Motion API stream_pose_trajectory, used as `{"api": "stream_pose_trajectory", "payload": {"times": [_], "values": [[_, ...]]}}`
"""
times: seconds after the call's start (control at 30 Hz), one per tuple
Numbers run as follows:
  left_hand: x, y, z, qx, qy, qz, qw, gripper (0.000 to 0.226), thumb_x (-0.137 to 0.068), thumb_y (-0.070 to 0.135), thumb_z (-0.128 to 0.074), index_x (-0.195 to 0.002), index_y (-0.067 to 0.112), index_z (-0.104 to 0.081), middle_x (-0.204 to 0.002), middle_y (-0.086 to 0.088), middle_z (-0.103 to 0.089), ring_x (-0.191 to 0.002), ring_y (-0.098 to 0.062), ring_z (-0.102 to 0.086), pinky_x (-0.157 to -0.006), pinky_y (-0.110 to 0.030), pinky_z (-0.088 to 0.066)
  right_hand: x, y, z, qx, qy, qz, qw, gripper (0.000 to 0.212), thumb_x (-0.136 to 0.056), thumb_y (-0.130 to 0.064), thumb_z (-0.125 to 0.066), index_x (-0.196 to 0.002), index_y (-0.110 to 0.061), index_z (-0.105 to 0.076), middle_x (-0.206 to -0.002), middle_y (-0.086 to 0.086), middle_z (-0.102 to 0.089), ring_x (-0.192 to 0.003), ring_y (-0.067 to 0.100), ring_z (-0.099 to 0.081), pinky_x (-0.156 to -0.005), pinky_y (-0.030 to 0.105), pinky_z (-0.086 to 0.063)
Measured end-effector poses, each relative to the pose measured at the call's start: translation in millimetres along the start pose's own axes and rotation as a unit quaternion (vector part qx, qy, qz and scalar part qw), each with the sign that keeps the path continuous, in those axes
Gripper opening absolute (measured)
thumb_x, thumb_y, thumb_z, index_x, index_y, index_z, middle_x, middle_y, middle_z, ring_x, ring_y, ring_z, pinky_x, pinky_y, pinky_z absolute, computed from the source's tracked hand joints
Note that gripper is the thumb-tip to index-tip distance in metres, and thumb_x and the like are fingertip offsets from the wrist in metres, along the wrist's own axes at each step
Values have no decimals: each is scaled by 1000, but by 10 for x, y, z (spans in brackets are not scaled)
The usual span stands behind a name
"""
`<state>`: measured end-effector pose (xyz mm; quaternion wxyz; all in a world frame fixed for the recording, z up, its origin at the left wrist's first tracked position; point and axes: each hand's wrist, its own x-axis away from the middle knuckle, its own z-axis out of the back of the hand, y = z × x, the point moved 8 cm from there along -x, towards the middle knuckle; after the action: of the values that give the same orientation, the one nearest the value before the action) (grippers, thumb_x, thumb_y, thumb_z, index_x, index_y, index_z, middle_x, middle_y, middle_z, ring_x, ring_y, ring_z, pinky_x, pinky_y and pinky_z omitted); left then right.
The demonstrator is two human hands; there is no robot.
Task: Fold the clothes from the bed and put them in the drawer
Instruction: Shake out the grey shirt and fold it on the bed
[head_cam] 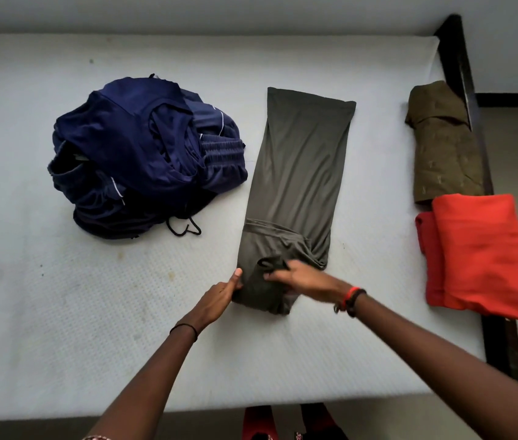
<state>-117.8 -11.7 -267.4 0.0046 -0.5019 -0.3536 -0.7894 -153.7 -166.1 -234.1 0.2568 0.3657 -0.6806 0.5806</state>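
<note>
We saw a white mattress [60, 312] on a dark bed frame [456, 65], by a pale wall [251, 11]. The grey garment [299, 173] lay in the mattress's middle, between a navy pile [143, 154] and a folded olive piece [441, 147] and red piece [479, 255]. The left hand [219, 295] gripped its near edge; the right hand [303, 279] held its near end with curled fingers.

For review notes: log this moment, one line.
grey garment: folding | left hand, right hand: grip near end | red garment, olive garment: folded | navy pile: loose
</note>
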Motion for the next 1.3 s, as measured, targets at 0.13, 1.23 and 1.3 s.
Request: {"api": "stream_pose_trajectory", "payload": {"times": [0.13, 1.23, 1.3], "values": [[-148, 0, -7, 37, -6, -7, 999, 58, -84, 73, -29, -74, 19, -49, -76, 3, -54, -72, -15, -49, -74, -34, -36, -381, -101, 513, -17, 68, -3, 998, 25, -89, -4, -59, -114, -3, -61, -99, 5, -68, -85, 11, -64, -67, 17, -53], [-224, 297, -363, -643, 65, -380, 661, 66, -87, 44, -46, -142, 8, -39, -151, -9, -34, -141, -20, -29, -112, -56, -19, -207, 622, -350, 612, 285, 71, 734, 63, -83, -15, -33, -143, 2, -26, -151, 18, -29, -143, 31, -11, -104, 63, -18], [-165, 319, -373, -635, 55, -383, 668, 63, -87, 43, -32, -138, 9, -45, -147, -9, -41, -138, -19, -35, -110, -55, -16, -142, 631, -391, 619, 263, 91, 735, 77, -75, -23, -52, -143, 3, -29, -152, 20, -28, -143, 31, -13, -105, 61, -17]]}}
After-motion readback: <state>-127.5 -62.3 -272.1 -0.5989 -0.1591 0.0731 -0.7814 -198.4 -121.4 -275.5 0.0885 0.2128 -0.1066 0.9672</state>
